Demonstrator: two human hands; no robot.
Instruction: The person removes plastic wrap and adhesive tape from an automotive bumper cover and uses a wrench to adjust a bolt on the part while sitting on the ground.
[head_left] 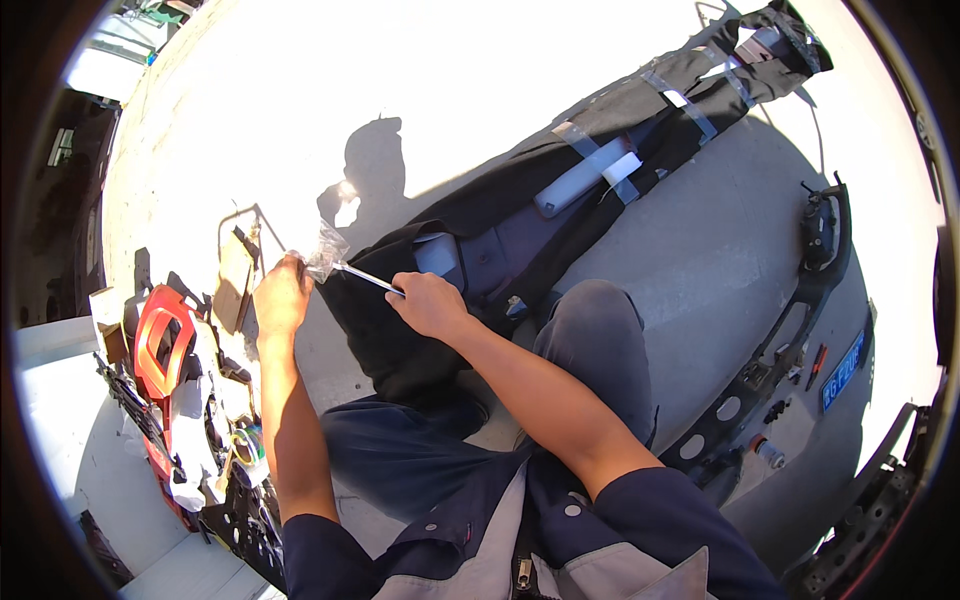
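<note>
My left hand (283, 293) is closed on a crumpled clear plastic bag (328, 248), whose contents I cannot make out. In my right hand (430, 304) is a slim silver metal tool (368, 276), perhaps a wrench. Its far end points left and meets the bag, or overlaps it in view. Below and beyond my hands lies a long part wrapped in black cloth (400, 330), with strips of clear tape (575, 138) across it. Between the cloth's edges a dark grey smooth surface (487, 258) shows. The part stretches from my knees to the far right.
At left stands a crowded pile with a red-orange plastic handle (163, 335) and a cardboard piece (233, 283). On the right lie a long black perforated metal beam (740, 385), a blue rectangular plate (845, 370) and a small bottle or can (767, 452). Strong sunlight washes out the far ground.
</note>
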